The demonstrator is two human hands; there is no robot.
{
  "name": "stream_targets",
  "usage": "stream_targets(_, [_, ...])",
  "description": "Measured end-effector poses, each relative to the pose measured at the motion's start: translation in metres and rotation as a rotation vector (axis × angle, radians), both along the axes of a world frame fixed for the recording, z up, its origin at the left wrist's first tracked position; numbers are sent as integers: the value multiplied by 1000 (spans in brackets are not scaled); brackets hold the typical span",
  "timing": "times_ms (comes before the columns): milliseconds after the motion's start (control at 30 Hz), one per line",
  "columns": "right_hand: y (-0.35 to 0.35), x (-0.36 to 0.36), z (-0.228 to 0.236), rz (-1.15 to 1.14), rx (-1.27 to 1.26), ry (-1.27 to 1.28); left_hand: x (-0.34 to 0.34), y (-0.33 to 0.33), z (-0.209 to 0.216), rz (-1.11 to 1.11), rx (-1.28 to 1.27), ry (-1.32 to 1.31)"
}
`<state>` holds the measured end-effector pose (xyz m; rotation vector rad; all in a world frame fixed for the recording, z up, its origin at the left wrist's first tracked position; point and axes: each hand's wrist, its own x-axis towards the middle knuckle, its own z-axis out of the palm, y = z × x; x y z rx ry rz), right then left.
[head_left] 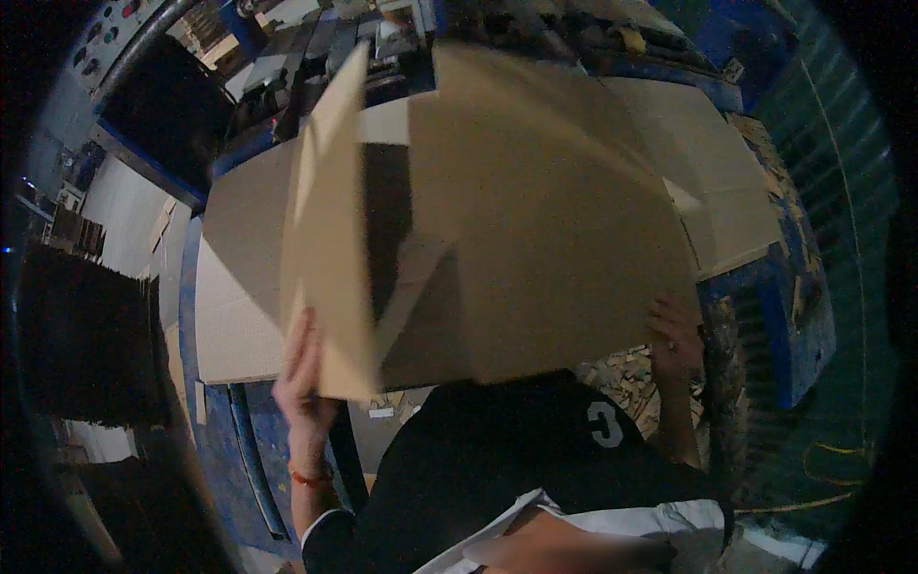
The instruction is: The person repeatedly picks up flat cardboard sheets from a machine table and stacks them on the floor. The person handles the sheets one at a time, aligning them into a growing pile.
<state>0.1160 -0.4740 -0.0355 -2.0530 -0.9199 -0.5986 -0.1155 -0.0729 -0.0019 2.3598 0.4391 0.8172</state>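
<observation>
Noting brown cardboard mid-frame, motion-blurred: a narrow panel (330,258) at left, a broad panel (564,230) at right. Left hand (304,373), lower left of centre: fingers nearly straight along the narrow panel's lower outer edge; thumb hidden, though we judge it has hold. Right hand (675,337), right of centre: fingers part-curled at the broad panel's lower right edge, apparently gripping. Both panels rise up the frame from between the hands; neither hand is nearer, each touching its own side. The narrow panel's long axis runs upward, leaning right. Whether the panels join, we cannot tell. Flat cardboard (244,218) lies beneath, on a blue machine table (218,432).
</observation>
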Motion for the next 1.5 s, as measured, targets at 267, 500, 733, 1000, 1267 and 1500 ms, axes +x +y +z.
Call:
stream_targets(267, [-2, 34, 20, 245, -369, 1, 36, -17, 5, -286, 495, 453])
stream_targets(500, [23, 112, 30, 162, -774, 113, 70, 30, 0, -257, 484, 365])
stream_targets(733, [83, 195, 27, 74, -901, 60, 148, 78, 0, -193, 476, 163])
stream_targets(1000, [139, 253, 8, -174, -803, 95, 239, 130, -23, -166, 301, -21])
stream_targets(1267, [171, 226, 8, -387, -870, 20, 229, 135, -27, 233, 533, 101])
stream_targets(1500, [-22, 158, 19, -701, -3, 685, 3, 150, -42, 1069, 493, -14])
